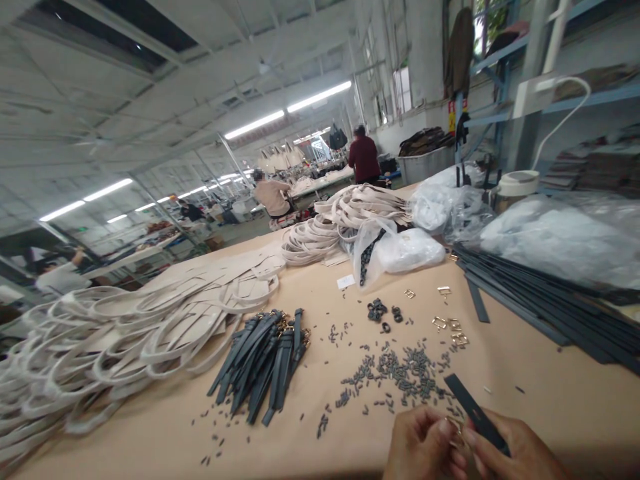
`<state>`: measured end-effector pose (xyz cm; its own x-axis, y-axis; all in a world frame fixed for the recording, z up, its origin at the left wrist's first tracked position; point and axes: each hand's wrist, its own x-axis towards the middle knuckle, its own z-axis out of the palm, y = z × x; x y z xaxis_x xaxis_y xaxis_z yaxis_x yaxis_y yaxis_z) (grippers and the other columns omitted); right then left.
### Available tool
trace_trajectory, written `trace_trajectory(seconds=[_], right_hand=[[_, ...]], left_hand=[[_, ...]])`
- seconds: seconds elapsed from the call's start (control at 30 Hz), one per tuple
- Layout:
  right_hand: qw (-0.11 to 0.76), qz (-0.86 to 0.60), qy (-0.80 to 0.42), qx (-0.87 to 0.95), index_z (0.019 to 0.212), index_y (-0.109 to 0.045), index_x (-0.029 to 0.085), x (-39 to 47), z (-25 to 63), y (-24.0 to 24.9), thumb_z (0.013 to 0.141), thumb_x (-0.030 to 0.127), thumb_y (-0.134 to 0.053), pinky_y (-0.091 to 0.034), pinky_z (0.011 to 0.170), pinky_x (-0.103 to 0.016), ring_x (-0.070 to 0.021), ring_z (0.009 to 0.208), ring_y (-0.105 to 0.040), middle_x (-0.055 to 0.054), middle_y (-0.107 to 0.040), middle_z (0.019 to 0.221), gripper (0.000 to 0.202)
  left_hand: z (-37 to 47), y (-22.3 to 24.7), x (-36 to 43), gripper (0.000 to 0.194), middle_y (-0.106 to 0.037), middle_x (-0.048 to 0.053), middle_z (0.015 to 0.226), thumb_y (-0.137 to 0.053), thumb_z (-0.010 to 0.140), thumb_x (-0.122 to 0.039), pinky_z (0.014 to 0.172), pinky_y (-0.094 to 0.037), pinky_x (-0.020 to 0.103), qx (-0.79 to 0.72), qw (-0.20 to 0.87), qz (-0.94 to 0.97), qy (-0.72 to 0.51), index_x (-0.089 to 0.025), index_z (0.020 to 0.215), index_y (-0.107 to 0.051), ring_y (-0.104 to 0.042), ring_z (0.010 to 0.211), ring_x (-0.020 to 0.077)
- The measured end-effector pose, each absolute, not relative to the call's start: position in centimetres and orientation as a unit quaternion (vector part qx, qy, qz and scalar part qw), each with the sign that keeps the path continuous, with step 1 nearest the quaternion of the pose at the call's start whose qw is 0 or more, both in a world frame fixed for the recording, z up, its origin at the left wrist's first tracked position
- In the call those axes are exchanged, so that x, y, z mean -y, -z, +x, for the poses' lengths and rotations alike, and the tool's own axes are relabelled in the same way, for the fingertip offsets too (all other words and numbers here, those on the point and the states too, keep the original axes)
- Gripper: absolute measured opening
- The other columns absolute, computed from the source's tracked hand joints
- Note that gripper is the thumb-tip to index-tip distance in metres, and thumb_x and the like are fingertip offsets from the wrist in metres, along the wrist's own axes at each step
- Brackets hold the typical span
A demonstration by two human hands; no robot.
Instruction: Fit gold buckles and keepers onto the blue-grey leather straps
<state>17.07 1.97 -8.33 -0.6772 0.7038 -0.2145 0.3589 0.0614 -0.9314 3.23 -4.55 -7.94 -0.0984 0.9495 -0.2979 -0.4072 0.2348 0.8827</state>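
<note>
At the bottom right, my left hand (423,443) pinches a small gold metal buckle (456,427) between thumb and fingers. My right hand (515,445) is closed on a dark strap (475,410), whose free end points up and left. The fingertips of both hands nearly meet at the buckle. Just beyond them lie many small dark pieces (400,370) scattered over the tan table (350,440). Several loose gold buckles (457,333) rest above the hands. Small dark loops (377,309) sit in a little heap farther back.
Finished-looking dark straps (260,367) form a pile mid-table. Pale looped straps (125,333) cover the left side. Long dark strips (540,300) lie at right, near plastic bags (565,233). Behind are two people, one in a dark red top (365,159).
</note>
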Motion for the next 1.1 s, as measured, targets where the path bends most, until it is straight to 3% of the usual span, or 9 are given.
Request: trace_trajectory(seconds=[0.1, 0.2, 0.27, 0.33, 0.4, 0.53, 0.73, 1.1], right_hand=[[0.138, -0.371, -0.543, 0.741, 0.069, -0.051, 0.014, -1.8, 17.1, 7.5, 0.079, 0.054, -0.038, -0.04, 0.057, -0.024, -0.0142, 0.057, -0.049, -0.004, -0.053, 0.059, 0.043], [0.17, -0.391, -0.538, 0.727, 0.093, -0.051, 0.014, -1.7, 17.6, 6.0, 0.081, 0.05, -0.043, -0.042, 0.067, -0.025, -0.0155, 0.071, -0.053, -0.005, -0.057, 0.076, 0.039], [0.193, -0.385, -0.567, 0.703, 0.104, -0.043, 0.016, -1.8, 18.1, 5.2, 0.087, 0.044, -0.035, -0.042, 0.067, -0.024, -0.0119, 0.067, -0.051, -0.003, -0.055, 0.08, 0.034], [0.2, -0.374, -0.596, 0.682, 0.097, -0.041, 0.017, -2.1, 18.4, 4.8, 0.091, 0.037, -0.026, -0.04, 0.057, -0.021, -0.0079, 0.055, -0.044, 0.0, -0.053, 0.077, 0.026], [0.189, -0.363, -0.614, 0.676, 0.087, -0.042, 0.016, -2.4, 18.7, 4.8, 0.091, 0.031, -0.029, -0.036, 0.051, -0.019, -0.0058, 0.049, -0.04, 0.002, -0.051, 0.07, 0.021], [0.164, -0.291, -0.701, 0.63, 0.088, -0.048, 0.013, -2.5, 19.1, 5.6, 0.087, 0.034, -0.041, -0.038, 0.051, -0.018, -0.005, 0.051, -0.048, 0.001, -0.053, 0.068, 0.022], [0.168, -0.201, -0.777, 0.572, 0.092, -0.051, 0.011, -2.8, 20.0, 6.2, 0.084, 0.039, -0.049, -0.034, 0.042, -0.014, -0.0018, 0.042, -0.043, -0.002, -0.058, 0.07, 0.029], [0.18, -0.181, -0.756, 0.603, 0.088, -0.048, 0.011, -2.2, 19.6, 5.4, 0.084, 0.025, -0.047, -0.03, 0.038, -0.013, -0.0008, 0.041, -0.038, 0.0, -0.056, 0.067, 0.014]], left_hand=[[2.9, 6.4, 4.6, 0.039, -0.055, 0.003, 0.056, -0.063, 0.068, -0.045, 0.048, -0.041, 0.02, -0.53, 0.568, 0.319, -0.542, -0.007, 0.071, -0.06, -0.048, 0.046, 0.0066], [2.6, 4.4, 4.9, 0.031, -0.054, 0.002, 0.057, -0.06, 0.073, -0.038, 0.049, -0.041, 0.019, -0.559, 0.538, 0.367, -0.513, -0.007, 0.073, -0.061, -0.048, 0.048, 0.0063], [2.4, 3.3, 4.9, 0.025, -0.054, 0.0, 0.058, -0.059, 0.075, -0.034, 0.051, -0.04, 0.018, -0.587, 0.509, 0.389, -0.495, -0.009, 0.075, -0.061, -0.049, 0.05, 0.0065], [2.2, 2.5, 4.9, 0.022, -0.056, 0.0, 0.059, -0.059, 0.075, -0.033, 0.053, -0.042, 0.019, -0.607, 0.502, 0.394, -0.474, -0.011, 0.08, -0.061, -0.051, 0.053, 0.0073], [2.1, 1.8, 4.8, 0.021, -0.058, 0.0, 0.061, -0.059, 0.076, -0.032, 0.055, -0.043, 0.019, -0.612, 0.497, 0.416, -0.453, -0.013, 0.083, -0.062, -0.053, 0.054, 0.0078], [2.2, 1.0, 4.6, 0.018, -0.057, 0.0, 0.063, -0.058, 0.076, -0.029, 0.055, -0.044, 0.018, -0.614, 0.488, 0.428, -0.448, -0.013, 0.082, -0.064, -0.054, 0.055, 0.0075], [1.9, 1.5, 4.3, 0.017, -0.056, -0.002, 0.058, -0.061, 0.075, -0.028, 0.051, -0.041, 0.014, -0.589, 0.537, 0.334, -0.502, -0.013, 0.082, -0.059, -0.049, 0.051, 0.0046], [3.5, 3.7, 5.0, 0.018, -0.052, -0.002, 0.053, -0.067, 0.07, -0.023, 0.044, -0.035, 0.01, -0.447, 0.726, 0.164, -0.496, -0.011, 0.076, -0.056, -0.042, 0.046, 0.002]])
